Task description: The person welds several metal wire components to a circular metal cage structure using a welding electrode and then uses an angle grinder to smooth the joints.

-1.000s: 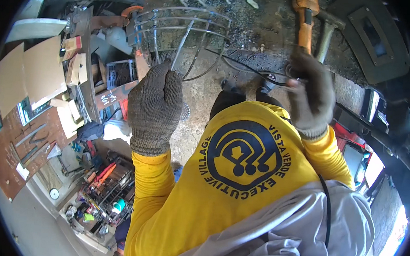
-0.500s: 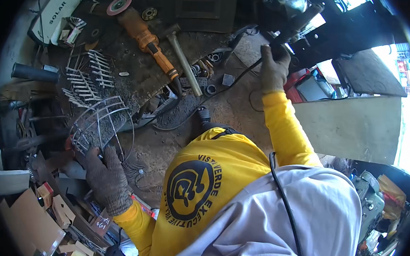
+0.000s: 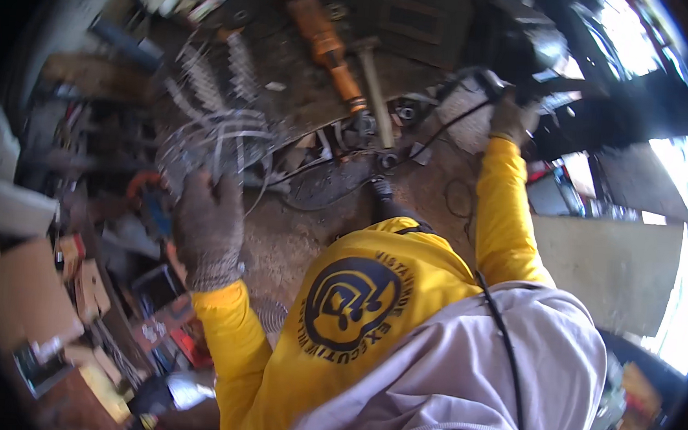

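Note:
My left hand (image 3: 209, 230), in a grey-brown knit glove, is at the near rim of a round metal wire cage (image 3: 239, 134). Its fingers appear closed on the rim, though motion smears them. Beyond the cage, slatted metal racks (image 3: 202, 80) lie on the dark worktable (image 3: 288, 105). My right hand (image 3: 514, 119), gloved too, reaches far right. It closes around a dark part beside a black machine (image 3: 520, 37); the part's kind is hidden. A black cable (image 3: 452, 123) runs from near that hand toward the table's edge.
An orange angle grinder (image 3: 327, 44) and a hammer (image 3: 379, 99) lie on the table. Cardboard boxes (image 3: 28, 294) and clutter stand at lower left. A pale panel (image 3: 605, 262) is at right. Coiled cable (image 3: 459, 198) lies on the brown floor (image 3: 425, 184).
The whole view has shifted, so table things appear farther right and up. My left hand and the wire cage have moved slightly away from me. My right hand stays at the dark part.

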`<state>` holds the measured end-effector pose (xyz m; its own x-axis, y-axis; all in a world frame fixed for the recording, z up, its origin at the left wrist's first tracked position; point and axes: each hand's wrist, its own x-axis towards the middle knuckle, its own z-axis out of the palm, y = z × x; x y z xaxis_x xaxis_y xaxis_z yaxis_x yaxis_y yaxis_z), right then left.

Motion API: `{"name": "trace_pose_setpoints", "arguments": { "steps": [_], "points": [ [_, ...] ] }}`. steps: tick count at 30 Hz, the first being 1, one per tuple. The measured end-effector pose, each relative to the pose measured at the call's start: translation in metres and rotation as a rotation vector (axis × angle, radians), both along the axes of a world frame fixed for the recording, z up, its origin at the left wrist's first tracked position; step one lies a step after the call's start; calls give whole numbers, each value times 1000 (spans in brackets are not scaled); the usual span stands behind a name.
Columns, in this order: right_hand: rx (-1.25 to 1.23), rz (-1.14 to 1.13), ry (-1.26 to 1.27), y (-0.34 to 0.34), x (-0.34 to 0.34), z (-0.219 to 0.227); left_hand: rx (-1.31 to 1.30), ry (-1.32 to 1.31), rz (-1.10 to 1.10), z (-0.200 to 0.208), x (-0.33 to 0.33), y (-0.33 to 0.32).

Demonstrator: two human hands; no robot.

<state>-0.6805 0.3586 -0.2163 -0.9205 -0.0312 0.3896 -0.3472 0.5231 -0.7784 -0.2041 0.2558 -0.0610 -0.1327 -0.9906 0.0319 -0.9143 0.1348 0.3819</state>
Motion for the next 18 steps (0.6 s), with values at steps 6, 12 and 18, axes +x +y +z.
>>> {"name": "trace_pose_setpoints", "arguments": {
  "steps": [6, 12, 18],
  "points": [
    [-346, 324, -49, -8, 19, 98, -67, -57, 25, -9, 10, -2],
    [-657, 958, -395, -39, 69, 118, -68, -25, 24, -10, 5, 1],
    [-244, 1319, -846, -59, 108, 111, -107, 34, 5, -16, 9, 1]
  ]
}}
